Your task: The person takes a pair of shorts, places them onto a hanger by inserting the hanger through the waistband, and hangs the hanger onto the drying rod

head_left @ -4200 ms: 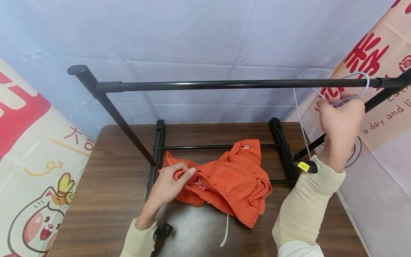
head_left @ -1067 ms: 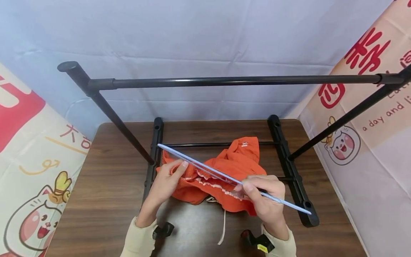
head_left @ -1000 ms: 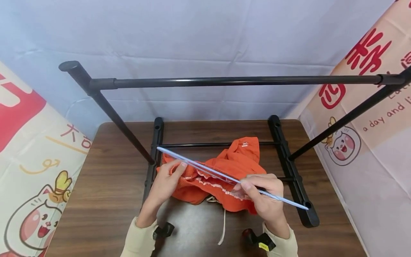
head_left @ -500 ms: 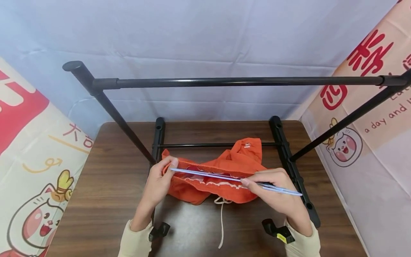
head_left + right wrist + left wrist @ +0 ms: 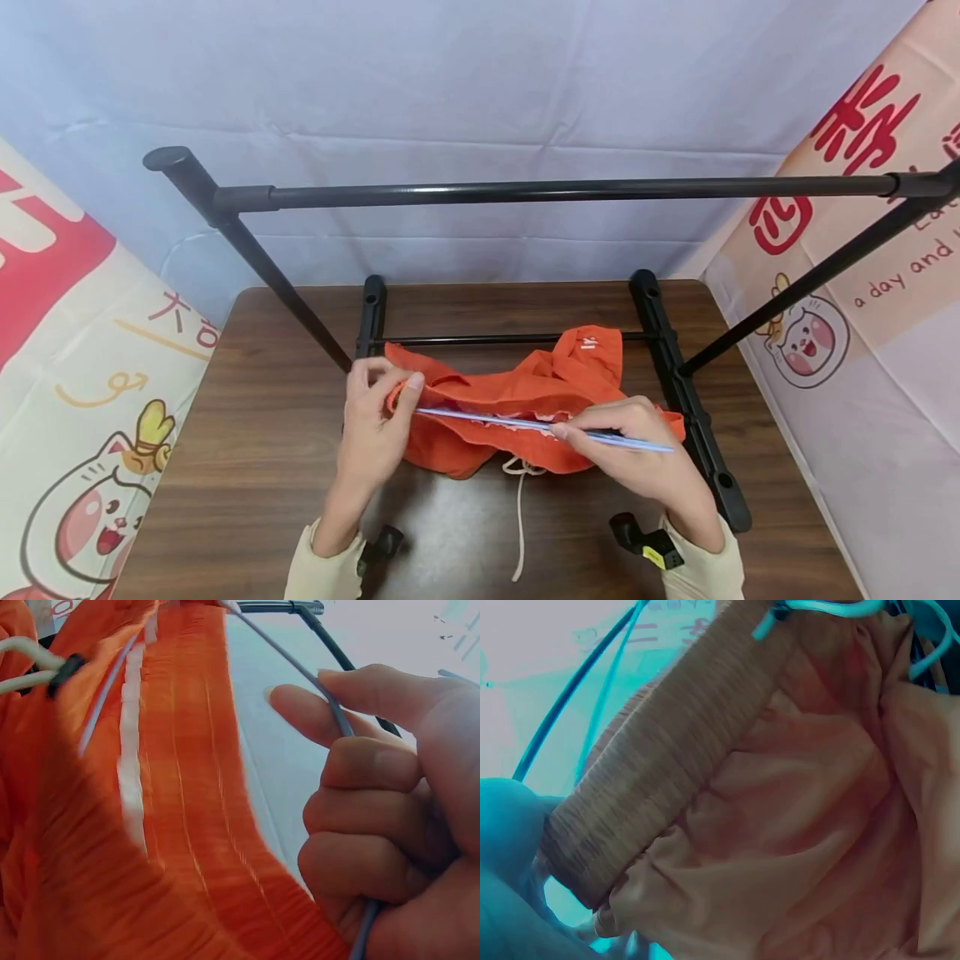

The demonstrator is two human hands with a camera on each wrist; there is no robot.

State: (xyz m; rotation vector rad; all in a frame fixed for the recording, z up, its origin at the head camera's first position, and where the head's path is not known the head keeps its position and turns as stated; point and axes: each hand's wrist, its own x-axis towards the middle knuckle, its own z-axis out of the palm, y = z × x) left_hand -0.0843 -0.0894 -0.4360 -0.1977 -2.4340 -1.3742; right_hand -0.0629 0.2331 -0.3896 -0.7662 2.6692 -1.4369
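1. Pinching the waistband (image 5: 652, 780) of the orange garment (image 5: 517, 385) with the left hand (image 5: 371, 425), beside the left foot (image 5: 371, 312) of the black rack (image 5: 277, 287); thumb and fingertips brought together on the fabric.
2. Grasping the light-blue hanger (image 5: 487, 418) in the right hand (image 5: 645, 442), near the rack's right foot (image 5: 723, 483); three fingers curled tightly round its wire, with thumb and forefinger on either side, only slightly parted.
3. Bunched between the rack's feet, below its top bar (image 5: 465, 194): the orange garment, gaping at the waistband.
4. Impossible to tell: contact between left thumb and hanger tip.
5. Trailing from the garment, on the rack's near side: a pale drawstring (image 5: 519, 533).
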